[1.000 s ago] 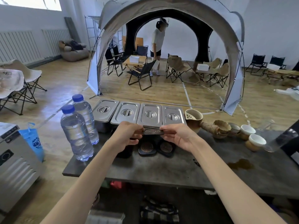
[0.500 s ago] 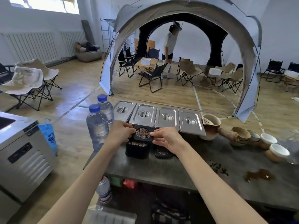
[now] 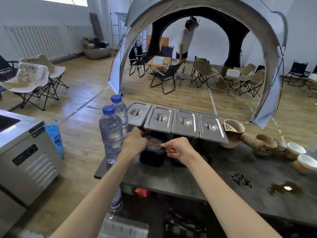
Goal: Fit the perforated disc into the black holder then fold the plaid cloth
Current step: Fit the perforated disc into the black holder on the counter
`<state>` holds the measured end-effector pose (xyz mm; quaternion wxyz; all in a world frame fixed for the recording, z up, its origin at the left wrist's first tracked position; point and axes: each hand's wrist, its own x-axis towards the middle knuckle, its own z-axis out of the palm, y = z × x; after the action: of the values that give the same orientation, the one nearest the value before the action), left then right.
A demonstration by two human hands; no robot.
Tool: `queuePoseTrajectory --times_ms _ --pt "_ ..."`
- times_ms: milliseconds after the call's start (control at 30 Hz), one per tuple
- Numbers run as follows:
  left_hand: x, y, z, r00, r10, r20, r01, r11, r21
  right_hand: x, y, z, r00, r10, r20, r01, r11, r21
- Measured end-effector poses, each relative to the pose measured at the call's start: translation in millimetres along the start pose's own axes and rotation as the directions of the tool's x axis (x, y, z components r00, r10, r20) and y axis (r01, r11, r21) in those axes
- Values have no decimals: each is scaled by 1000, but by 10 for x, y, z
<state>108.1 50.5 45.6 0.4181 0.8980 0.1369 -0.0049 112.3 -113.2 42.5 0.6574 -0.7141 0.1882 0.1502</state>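
Both hands meet at the black holder (image 3: 152, 154) on the grey table (image 3: 223, 177). Left hand (image 3: 134, 143) grips the holder's left side, fingers curled. Right hand (image 3: 177, 148) pinches the right edge of the perforated disc (image 3: 153, 143), which sits on top of the holder. Two water bottles (image 3: 111, 134) stand just left.

Views: 1, head-worn, wide-angle. Position: above the near edge of the table (image 3: 223, 182). Facing: forward and down, along both forearms toward the tent (image 3: 267, 69) and floor beyond. Range: hands close, mid-frame; room far. Edges curve outward. Shared scene: none, no 2nd view.
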Motion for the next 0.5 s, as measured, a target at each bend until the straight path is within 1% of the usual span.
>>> queuePoseTrajectory --times_ms 233,367,500 --pt "91 -53 73 997 -51 58 50 999 18 138 100 15 999 27 -18 -27 999 36" --pt "114 -74 125 997 -36 64 31 997 69 200 136 15 999 37 -15 -37 999 10" --pt "149 -56 133 998 14 57 -22 989 146 235 149 15 999 40 -18 -40 999 -21"
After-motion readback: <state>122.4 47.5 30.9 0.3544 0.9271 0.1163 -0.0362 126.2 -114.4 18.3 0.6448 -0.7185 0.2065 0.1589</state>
